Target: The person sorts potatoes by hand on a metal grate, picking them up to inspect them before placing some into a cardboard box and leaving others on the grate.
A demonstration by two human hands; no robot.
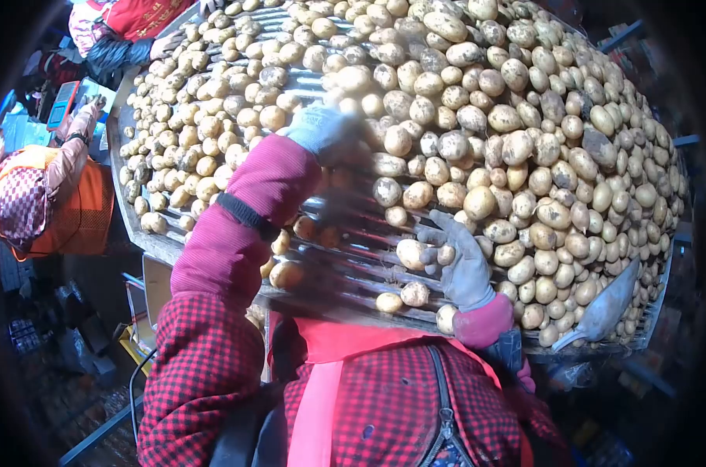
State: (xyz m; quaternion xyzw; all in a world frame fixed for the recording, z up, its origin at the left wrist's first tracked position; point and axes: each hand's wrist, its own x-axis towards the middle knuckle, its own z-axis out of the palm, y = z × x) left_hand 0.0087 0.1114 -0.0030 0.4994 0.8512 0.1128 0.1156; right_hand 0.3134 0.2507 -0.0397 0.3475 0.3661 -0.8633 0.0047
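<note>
The head view shows a wide bed of grey metal rollers [353, 272] carrying a dense spread of small, pale yellow-brown, earth-dusted potatoes [516, 148]. The left hand [325, 132], in a grey knitted glove below a pink sleeve cover, reaches far out over the heap. It is smeared by motion, so I cannot tell whether it grasps anything. The right hand [460, 265], gloved alike, lies near the front edge of the bed with its fingers splayed and slack. It rests against a round pale potato [410, 253] and clasps nothing. A grey metal scoop [606, 307] lies on the potatoes to the right, near the front rim. At the left edge, a person in an orange vest [72, 210] stands beside the bed.
</note>
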